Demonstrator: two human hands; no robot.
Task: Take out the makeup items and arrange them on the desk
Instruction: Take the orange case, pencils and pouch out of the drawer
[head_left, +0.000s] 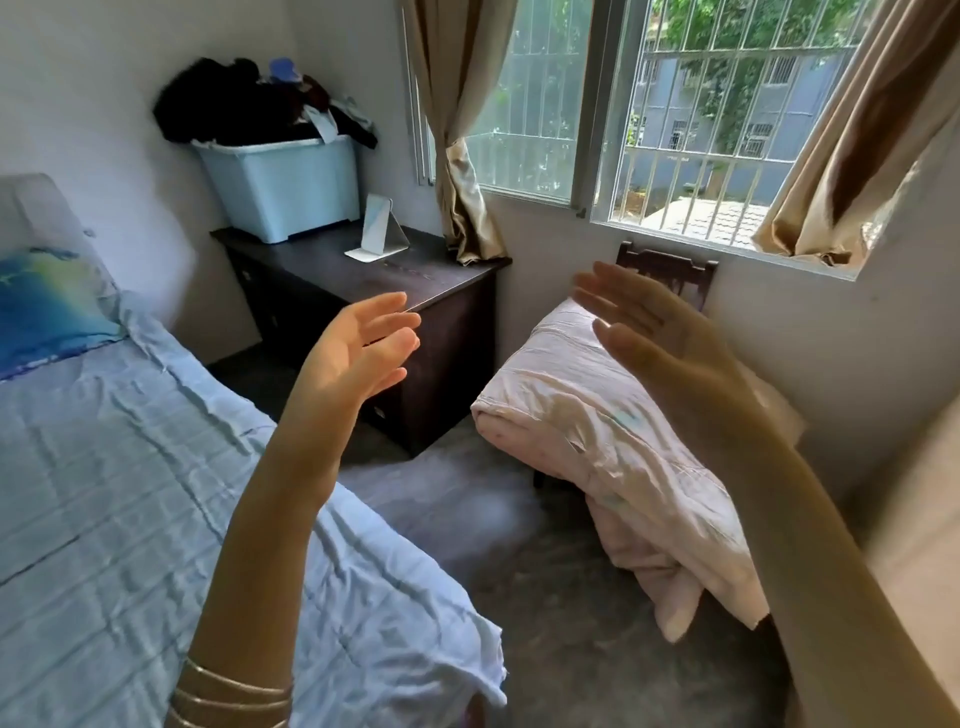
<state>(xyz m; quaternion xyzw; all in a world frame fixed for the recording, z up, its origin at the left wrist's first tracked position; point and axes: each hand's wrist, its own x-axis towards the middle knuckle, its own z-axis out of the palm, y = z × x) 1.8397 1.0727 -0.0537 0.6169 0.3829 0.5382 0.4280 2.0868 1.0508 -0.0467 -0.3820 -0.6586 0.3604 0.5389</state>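
Note:
A dark wooden desk (332, 270) stands in the corner under the window. On it sit a small standing mirror (378, 226) and a light blue storage bin (283, 189) piled with dark clothes. No makeup items show. My left hand (358, 348) is raised in front of the desk's near edge, palm up, fingers relaxed and holding nothing. My right hand (649, 338) is raised to the right, fingers straight, in front of a pink folded quilt, holding nothing.
A bed (130, 467) with a light blue sheet and a blue pillow (47, 306) fills the left. A pink quilt (597, 431) lies over a dark chair (670, 267) by the window wall. Grey floor (467, 499) runs between bed and chair. Curtains hang at the window.

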